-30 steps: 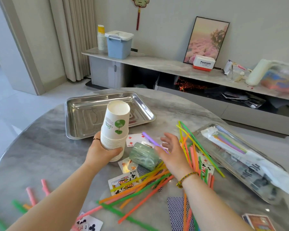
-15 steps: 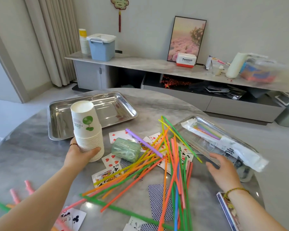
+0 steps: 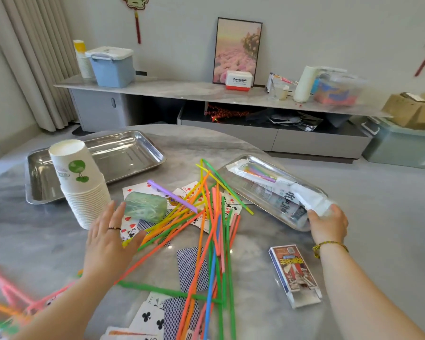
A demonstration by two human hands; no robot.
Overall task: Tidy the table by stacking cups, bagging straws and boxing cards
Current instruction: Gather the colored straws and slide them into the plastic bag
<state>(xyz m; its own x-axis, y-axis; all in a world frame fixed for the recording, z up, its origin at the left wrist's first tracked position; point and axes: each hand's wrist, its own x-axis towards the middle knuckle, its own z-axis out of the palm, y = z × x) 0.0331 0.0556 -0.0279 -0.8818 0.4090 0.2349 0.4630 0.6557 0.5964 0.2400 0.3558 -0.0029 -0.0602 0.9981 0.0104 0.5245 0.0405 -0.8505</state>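
— Where do things stand?

— On the table (image 3: 353,241), the cups (image 3: 81,182) are stacked upright beside the left tray (image 3: 138,153). Straws (image 3: 206,229) and cards (image 3: 192,268) lie scattered; the card box (image 3: 293,273) sits open, near.

— So bagging comes next?

— It looks so — the right hand (image 3: 329,223) closes on the bag (image 3: 280,185) in the right tray (image 3: 302,225). The left hand (image 3: 108,239) hovers open, holding nothing; it must gather straws.

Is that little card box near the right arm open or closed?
Open. The card box lies flat on the table, and its near end gapes, showing a pale hollow inside; no cards are visible in it.
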